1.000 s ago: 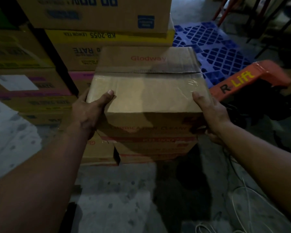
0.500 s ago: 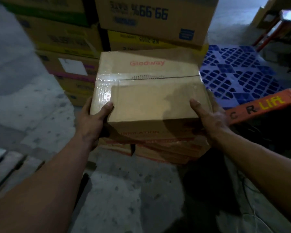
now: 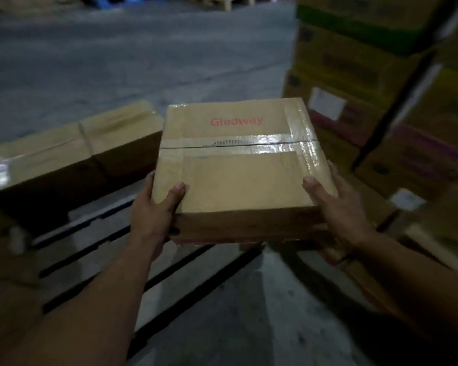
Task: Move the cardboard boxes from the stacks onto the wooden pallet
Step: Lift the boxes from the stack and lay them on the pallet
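Carrying box [image 3: 236, 180] (taped), seemingly above pallet [image 3: 85, 240]

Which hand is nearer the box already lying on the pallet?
Left. The left hand grips the left edge of the Glodway box, just beside the pallet box; the right hand grips its right edge, farther away, by the stacks.

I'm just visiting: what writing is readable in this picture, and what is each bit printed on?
"Glodway": red print on top of the carried box, which the left hand and right hand grip.
The white sticker on the stacked boxes at right: too blurred to read.
Dark print on those stacked boxes: too blurred to read.
On the long box lying on the pallet: no writing shows.
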A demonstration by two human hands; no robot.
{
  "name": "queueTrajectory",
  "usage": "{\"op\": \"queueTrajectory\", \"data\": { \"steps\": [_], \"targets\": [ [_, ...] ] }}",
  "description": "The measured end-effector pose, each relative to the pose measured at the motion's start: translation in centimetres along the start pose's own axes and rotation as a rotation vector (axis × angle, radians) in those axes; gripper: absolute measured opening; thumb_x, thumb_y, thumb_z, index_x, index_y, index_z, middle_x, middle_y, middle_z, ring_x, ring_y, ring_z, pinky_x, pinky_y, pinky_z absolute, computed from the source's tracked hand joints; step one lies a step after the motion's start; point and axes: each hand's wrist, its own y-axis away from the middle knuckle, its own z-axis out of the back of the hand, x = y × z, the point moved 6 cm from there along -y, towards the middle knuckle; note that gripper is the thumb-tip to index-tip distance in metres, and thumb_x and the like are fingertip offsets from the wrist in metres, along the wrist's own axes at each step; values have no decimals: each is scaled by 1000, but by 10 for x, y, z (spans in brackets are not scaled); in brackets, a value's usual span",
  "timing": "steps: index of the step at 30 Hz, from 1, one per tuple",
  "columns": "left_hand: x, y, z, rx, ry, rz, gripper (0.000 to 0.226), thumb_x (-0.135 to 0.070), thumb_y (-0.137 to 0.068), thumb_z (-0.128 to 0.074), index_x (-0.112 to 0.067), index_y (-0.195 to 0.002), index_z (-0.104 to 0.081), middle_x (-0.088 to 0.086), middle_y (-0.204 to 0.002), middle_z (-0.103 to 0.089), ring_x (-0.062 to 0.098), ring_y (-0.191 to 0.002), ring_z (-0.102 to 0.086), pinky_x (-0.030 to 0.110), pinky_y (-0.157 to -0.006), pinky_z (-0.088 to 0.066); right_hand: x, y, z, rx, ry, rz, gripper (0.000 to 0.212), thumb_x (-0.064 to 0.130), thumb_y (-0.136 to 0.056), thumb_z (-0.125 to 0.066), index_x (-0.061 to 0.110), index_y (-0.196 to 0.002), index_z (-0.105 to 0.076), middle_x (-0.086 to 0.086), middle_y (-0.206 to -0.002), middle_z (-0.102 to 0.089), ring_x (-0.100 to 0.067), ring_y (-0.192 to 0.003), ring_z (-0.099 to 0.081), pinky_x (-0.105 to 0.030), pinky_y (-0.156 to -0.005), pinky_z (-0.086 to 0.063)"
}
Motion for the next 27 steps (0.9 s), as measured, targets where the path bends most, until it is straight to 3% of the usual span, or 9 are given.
{"op": "queueTrajectory", "data": {
  "steps": [2,5,8,10,13,17,21,24,27],
  "targets": [
    [18,-6,54,-92,7,15,50,-46,-86,-74,-49,-131,-51,-17,-115,-62,17,-106,-62,57,-85,-58,-4,-1,-61,95,6,-18,39,46,-92,-68,57,-128,-57,18,-110,-72,-3,-95,-71,-35,-82,-61],
    [52,-17,120,-210,55,79,46,-39,-89,-73,-49,-126,-49,-23,-108,-58,13,-101,-62,53,-86,-59,-13,-7,-138,185,3,-41,45,54,-84,-74,54,-127,-60,8,-117,-73,-19,-104,-72,-54,-89,-59],
    [72,-29,173,-290,66,76,43,-27,-92,-70,-40,-127,-48,-26,-99,-55,-7,-86,-55,14,-70,-56,-26,-16,-210,242,42,-53,30,54,-84,-74,64,-109,-61,7,-114,-73,-24,-102,-72,-58,-84,-59],
    [85,-38,204,-320,50,94,45,-24,-93,-70,-38,-128,-45,-23,-100,-55,-6,-86,-55,3,-62,-47,-31,-18,-250,283,48,-58,24,49,-88,-73,66,-101,-63,10,-110,-74,-21,-101,-71,-57,-83,-60],
    [110,-52,252,-380,81,151,45,-29,-89,-73,-42,-125,-50,-15,-110,-62,13,-104,-63,30,-84,-56,-41,-19,-307,319,80,-78,20,49,-87,-74,63,-98,-65,17,-103,-74,-16,-100,-70,-56,-84,-60],
    [135,-65,303,-424,147,208,48,-32,-88,-75,-42,-130,-53,-15,-113,-64,13,-107,-63,38,-85,-57,-48,-14,-370,342,107,-102,21,49,-86,-75,57,-103,-66,12,-108,-73,-19,-101,-70,-55,-86,-59],
    [157,-75,353,-475,172,287,71,-53,-69,-81,-50,-134,-54,-4,-128,-66,24,-114,-65,59,-90,-55,-57,-9,-432,390,133,-129,30,52,-84,-75,49,-113,-67,8,-109,-72,-24,-100,-70,-56,-84,-59],
    [169,-85,385,-534,212,328,62,-44,-74,-78,-53,-131,-56,-6,-124,-69,24,-112,-67,62,-87,-55,-62,-7,-474,444,112,-162,17,52,-85,-74,53,-99,-66,8,-107,-73,-25,-99,-70,-57,-82,-60],
    [186,-100,408,-545,261,426,53,-23,-91,-68,-48,-136,-55,-3,-125,-68,27,-112,-65,65,-80,-54,-67,-12,-513,524,114,-197,24,52,-86,-73,55,-108,-63,7,-115,-70,-25,-104,-68,-56,-80,-60]
  ]
}}
